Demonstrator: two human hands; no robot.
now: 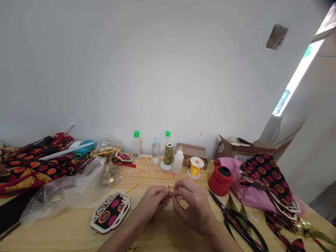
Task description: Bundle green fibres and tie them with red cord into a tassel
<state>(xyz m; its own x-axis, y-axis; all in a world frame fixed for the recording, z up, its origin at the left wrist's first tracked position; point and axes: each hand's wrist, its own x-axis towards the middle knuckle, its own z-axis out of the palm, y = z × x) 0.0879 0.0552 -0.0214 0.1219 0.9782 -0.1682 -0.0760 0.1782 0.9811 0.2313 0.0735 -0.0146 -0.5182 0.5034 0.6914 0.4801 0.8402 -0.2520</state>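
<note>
Tabletop (65, 232) smooth wood; bag (85, 182) crinkled plastic; scissors (226, 210) glossy.

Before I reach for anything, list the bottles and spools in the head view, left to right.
Teal spool → green-capped bottle → spray bottle → olive spool → squeeze bottle → yellow spool → red spool. Left out: a second green-capped bottle, behind the olive spool.

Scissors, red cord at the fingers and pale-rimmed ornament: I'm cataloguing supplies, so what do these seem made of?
Scissors: probably dark metal blades; the smooth, glossy black handles could be plastic or coated metal.
Red cord: likely textile fibre, thin and bending; finish too small to tell.
Ornament: pale, matte rim suggests wood; the patterned inside, perhaps fabric.
</note>
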